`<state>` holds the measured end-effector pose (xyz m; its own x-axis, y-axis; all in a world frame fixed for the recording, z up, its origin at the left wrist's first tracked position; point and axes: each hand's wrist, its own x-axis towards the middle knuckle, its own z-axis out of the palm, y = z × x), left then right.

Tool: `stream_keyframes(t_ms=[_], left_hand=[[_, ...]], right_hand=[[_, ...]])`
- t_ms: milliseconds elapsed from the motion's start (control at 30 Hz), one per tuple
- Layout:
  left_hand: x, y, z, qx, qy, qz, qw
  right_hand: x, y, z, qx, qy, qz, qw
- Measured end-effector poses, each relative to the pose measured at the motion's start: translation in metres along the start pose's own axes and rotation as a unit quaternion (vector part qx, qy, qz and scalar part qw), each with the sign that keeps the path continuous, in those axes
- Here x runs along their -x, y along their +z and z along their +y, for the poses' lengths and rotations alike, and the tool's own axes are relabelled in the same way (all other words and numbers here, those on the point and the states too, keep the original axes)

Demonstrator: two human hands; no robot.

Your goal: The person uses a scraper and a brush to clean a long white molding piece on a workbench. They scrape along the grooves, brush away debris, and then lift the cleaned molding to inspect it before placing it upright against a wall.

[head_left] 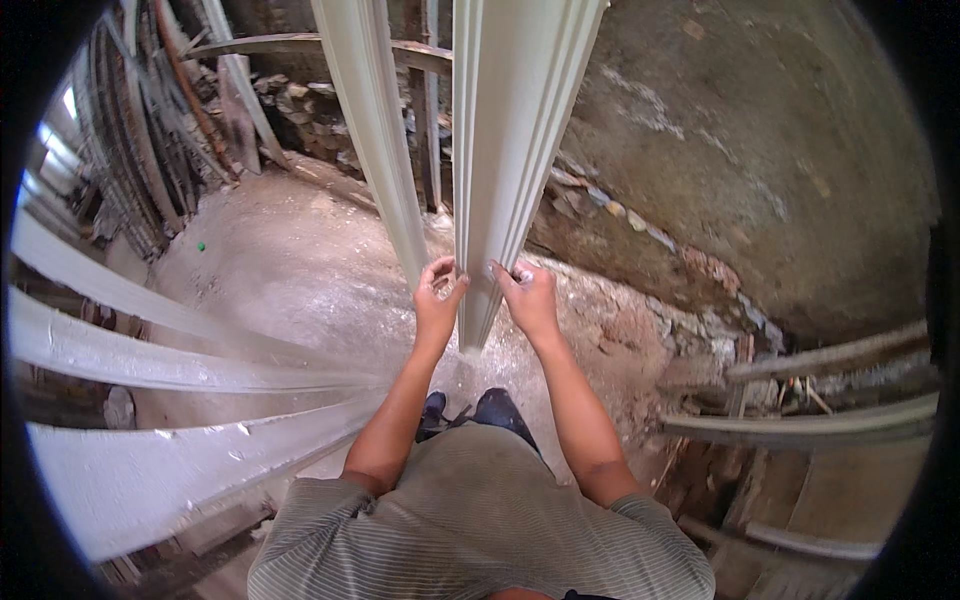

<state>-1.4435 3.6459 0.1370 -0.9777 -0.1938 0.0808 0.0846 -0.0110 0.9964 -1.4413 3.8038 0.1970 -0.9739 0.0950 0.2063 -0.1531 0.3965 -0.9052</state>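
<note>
A long cream-painted moulding board (505, 130), with grooved edges, stands upright in front of me, its lower end near the floor. My left hand (437, 300) is at its left edge, with fingers curled and the thumb tip against the edge. Across from it, my right hand (532, 300) grips the right edge, thumb laid on the grooves and fingers bent. A pale spot shows at the right fingers; whether it is dust or a small piece of something, I cannot tell. Just left of this board leans a second cream moulding board (375, 110).
More painted boards (150, 340) slant across the left. Old timber strips (140, 130) lean in the far left corner. A stained wall (750, 130) rises on the right, above crumbling rubble (640, 330). Wooden planks (820, 425) lie at the lower right. The floor (290, 240) is dusty.
</note>
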Motion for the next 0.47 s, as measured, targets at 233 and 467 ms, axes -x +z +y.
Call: stream_keyframes(t_ms=[233, 467], left_hand=[[0.025, 0.012, -0.061, -0.063, 0.024, 0.111, 0.992], [0.125, -0.013, -0.043, -0.132, -0.056, -0.101, 0.985]], right_hand=[[-0.033, -0.006, 0.03, 0.041, -0.103, -0.027, 0.993], [-0.045, 0.029, 0.023, -0.114, -0.171, -0.073, 0.976]])
